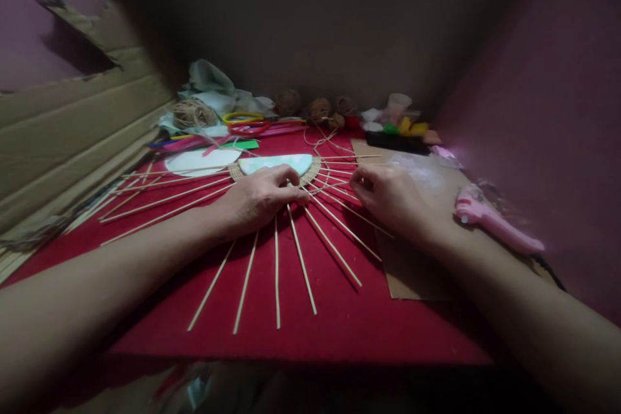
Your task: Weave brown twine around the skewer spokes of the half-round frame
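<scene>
Red table (339, 323): hands work spoked disc (276, 165).

Two hands, left hand (259, 197) and right hand (385, 197). One pink glue gun (495, 223) right of them. Three twine balls (319, 108) beyond them. One pair of scissors (247, 123). One cup (398, 103).

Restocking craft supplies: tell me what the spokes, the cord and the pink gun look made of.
Spokes: thin pale sticks, likely bamboo or wood, matt and straight. Cord: tan, fibrous, probably jute twine. Pink gun: smooth moulded plastic with a slight sheen.
</scene>
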`<move>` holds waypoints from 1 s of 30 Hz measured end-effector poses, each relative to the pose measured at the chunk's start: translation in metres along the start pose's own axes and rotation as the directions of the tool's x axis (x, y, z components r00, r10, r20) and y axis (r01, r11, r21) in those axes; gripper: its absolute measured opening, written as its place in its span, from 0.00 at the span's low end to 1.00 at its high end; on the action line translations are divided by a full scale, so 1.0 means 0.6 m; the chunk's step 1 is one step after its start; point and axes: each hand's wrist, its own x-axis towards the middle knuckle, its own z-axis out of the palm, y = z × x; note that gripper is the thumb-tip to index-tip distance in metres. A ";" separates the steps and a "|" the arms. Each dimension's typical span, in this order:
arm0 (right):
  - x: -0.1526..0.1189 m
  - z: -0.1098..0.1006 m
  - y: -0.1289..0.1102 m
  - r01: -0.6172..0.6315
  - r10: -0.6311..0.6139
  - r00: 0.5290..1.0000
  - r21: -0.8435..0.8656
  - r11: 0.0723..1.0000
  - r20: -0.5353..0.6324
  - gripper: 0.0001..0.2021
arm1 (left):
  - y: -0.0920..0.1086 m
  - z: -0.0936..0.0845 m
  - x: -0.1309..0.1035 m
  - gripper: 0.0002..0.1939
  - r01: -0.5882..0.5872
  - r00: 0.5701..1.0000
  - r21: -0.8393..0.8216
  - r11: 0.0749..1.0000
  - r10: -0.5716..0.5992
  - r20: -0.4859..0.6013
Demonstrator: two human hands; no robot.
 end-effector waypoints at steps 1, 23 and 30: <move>0.002 -0.001 0.001 0.000 0.000 1.000 0.016 1.000 -0.005 0.09 | 0.001 -0.002 0.001 0.18 0.020 1.000 -0.021 1.000 -0.020 0.008; -0.075 -0.093 -0.009 0.193 -0.292 0.639 0.218 0.957 0.712 0.10 | -0.001 -0.011 0.008 0.15 0.037 0.999 -0.123 0.992 -0.032 0.041; -0.072 -0.102 -0.003 0.114 -0.263 0.644 0.250 0.962 0.719 0.09 | 0.000 -0.015 0.008 0.14 0.018 0.999 -0.100 0.995 -0.014 0.041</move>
